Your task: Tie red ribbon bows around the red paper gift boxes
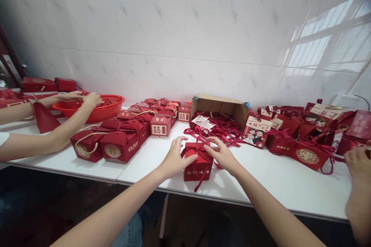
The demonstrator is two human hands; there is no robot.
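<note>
A small red gift box [197,171] with gold lettering stands upright near the table's front edge. A dark red ribbon [194,147] is tied across its top, and a twisted cord hangs down its front. My left hand [177,156] curves around the box's left side, its thumb on the top front edge. From the right, my right hand [222,155] grips the upper right corner, with thumb and fingers beside the ribbon. Parts of the fingertips are hidden behind the box. Loose dark red ribbons [214,127] spill from an open cardboard box [220,105] just behind.
At left, a person's hands [92,101] reach into a red basin [116,104]. Rows of red gift boxes [121,146] stand left of me on the white table [162,154]. More ribboned boxes [307,154] crowd the right, near another person's hand [359,166]. A tiled wall [145,46] closes the back.
</note>
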